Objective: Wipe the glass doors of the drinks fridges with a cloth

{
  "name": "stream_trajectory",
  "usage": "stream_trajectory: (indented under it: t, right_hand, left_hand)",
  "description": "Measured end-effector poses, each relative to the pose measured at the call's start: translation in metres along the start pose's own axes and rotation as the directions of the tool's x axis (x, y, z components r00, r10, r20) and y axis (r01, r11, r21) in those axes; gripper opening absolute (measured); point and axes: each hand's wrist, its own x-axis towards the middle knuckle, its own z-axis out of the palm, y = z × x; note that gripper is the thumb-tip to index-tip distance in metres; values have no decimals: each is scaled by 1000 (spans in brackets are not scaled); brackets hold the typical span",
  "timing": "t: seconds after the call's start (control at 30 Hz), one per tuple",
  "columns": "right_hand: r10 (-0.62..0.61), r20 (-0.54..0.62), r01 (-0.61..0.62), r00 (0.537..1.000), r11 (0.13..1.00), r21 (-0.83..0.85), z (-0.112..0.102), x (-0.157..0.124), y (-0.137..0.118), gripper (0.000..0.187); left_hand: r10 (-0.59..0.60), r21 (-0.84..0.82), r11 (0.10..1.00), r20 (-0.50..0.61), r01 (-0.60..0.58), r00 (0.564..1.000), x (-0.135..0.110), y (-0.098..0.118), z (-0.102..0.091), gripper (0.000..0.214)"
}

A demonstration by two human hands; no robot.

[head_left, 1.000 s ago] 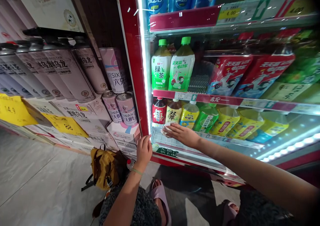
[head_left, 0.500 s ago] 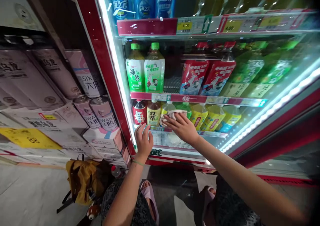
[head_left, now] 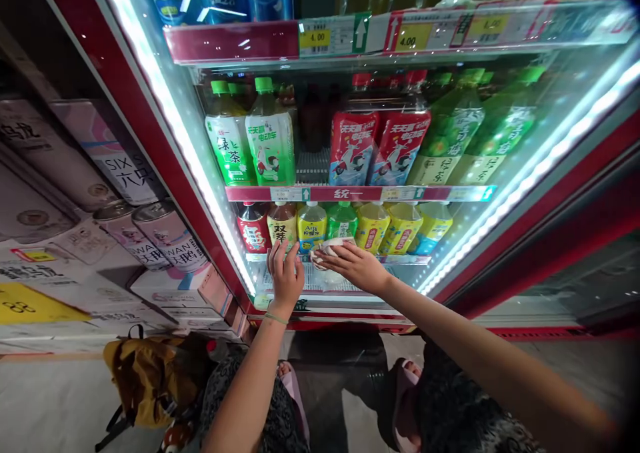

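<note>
Cloth (head_left: 336, 242), pale and bunched, under right hand (head_left: 357, 267), low on the front of the cooler (head_left: 143, 139), over the foot of the lower row's green bottle (head_left: 343, 223). Right hand holds it flat-palmed, fingers laid over it and pointing left. Left hand (head_left: 286, 283) holds nothing, fingers spread, just left of the cloth; can't tell if it touches the glass.

Readable text: upper shelf strip (head_left: 230, 41) has two yellow price tags at 4.00. Middle shelf strip (head_left: 349, 193) reads 统一. Above it on the left, green-capped bottle (head_left: 230, 149) says 绿茶; its right neighbour (head_left: 273, 147) says 电动车, as do the red packs (head_left: 354, 147) further right. Lower row: yellow-labelled bottle (head_left: 313, 229) between the hands reads 柠檬水; bottle at left fingertips (head_left: 281, 216) shows 双, rest partly covered.

Outside, left: tall can (head_left: 117, 153) with SIX and 六只, short cans (head_left: 173, 236) showing WAN, yellow sign (head_left: 35, 303) with 88. Near left, mustard backpack (head_left: 160, 376) on the floor, beside the person's leg.
</note>
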Motion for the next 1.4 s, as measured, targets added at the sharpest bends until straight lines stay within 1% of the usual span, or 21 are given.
stream_trajectory:
  t: [0.07, 0.17, 0.2, 0.23, 0.33, 0.37, 0.43, 0.5, 0.53, 0.63, 0.7, 0.77, 0.87, 0.9, 1.0, 1.03, 1.1, 1.2, 1.23, 1.33, 1.4]
  right_hand:
    - [23, -2, -23, 1000, 999, -33, -2, -9, 2, 55]
    - [261, -83, -270, 962, 954, -132, -6, -16, 4, 55]
    - [284, -104, -297, 953, 943, -147, -6, -19, 4, 54]
    - [255, -104, -268, 961, 951, -153, -7, -22, 5, 53]
    - [67, -49, -73, 997, 986, -147, -8, -35, 9, 48]
    - [60, -48, -67, 997, 985, -156, -8, -40, 11, 47]
    - [182, -102, -198, 978, 962, -186, -9, -48, 14, 48]
    - [332, -178, -363, 926, 913, -185, -10, -53, 17, 51]
    - [359, -191, -391, 914, 904, -172, -11, -54, 17, 52]
    - [228, -128, -243, 965, 963, -119, -13, -62, 21, 52]
    - [157, -99, -166, 983, 982, -94, -14, -70, 25, 53]
    - [255, -135, -269, 958, 958, -96, -15, -76, 28, 57]
    - [446, -192, -467, 874, 880, -82, -14, -80, 28, 63]
    - [455, -179, -472, 872, 879, -67, -13, -82, 28, 64]
    - [348, -68, -349, 935, 937, 1, -11, -91, 29, 63]
    - [335, -46, -335, 941, 942, 17, -11, -94, 29, 62]
    - [417, -55, -416, 907, 909, 21, -9, -97, 28, 60]
    - [592, -103, -594, 799, 804, 14, -7, -89, 22, 59]
    - [585, -96, -586, 805, 810, 22, -7, -85, 20, 59]
    - [346, -5, -344, 938, 935, 85, -5, -85, 21, 62]
    - [238, 21, -239, 971, 966, 101, -7, -97, 29, 62]
  left_hand:
    - [15, -4, 1000, -5, -15, 1000, 3, 5, 4, 38]
    - [41, 11, 999, 8, -41, 999, 5, 11, 10, 38]
    - [48, 19, 999, 10, -48, 999, 6, 14, 12, 38]
    - [56, 25, 998, 7, -57, 998, 7, 16, 14, 39]
    - [80, 36, 996, -9, -80, 997, 11, 22, 17, 41]
    - [91, 38, 995, -6, -91, 996, 12, 24, 19, 42]
    - [117, 36, 992, 9, -117, 993, 13, 29, 22, 44]
    - [134, 25, 991, 24, -135, 991, 12, 35, 26, 43]
    - [132, 16, 991, 25, -133, 991, 11, 38, 28, 42]
    - [89, -1, 996, 27, -89, 996, 8, 47, 36, 39]
    - [66, 14, 998, 25, -66, 998, 6, 52, 41, 40]
    - [78, 36, 996, 21, -79, 997, 7, 57, 45, 44]
    - [114, 36, 993, 13, -114, 993, 8, 64, 50, 48]
    - [111, 31, 993, 12, -111, 994, 8, 65, 51, 48]
    - [65, 13, 998, 6, -65, 998, 7, 69, 55, 45]
    - [51, 10, 999, 2, -51, 999, 6, 69, 56, 44]
    - [21, 14, 1000, -4, -21, 1000, 3, 70, 59, 42]
    - [-12, 26, 1000, 7, 12, 1000, 0, 68, 61, 42]
    - [-11, 21, 1000, 12, 11, 1000, 0, 67, 61, 42]
    - [32, -3, 999, 15, -32, 999, 1, 64, 60, 45]
    - [63, -10, 998, 12, -63, 998, 3, 62, 57, 49]
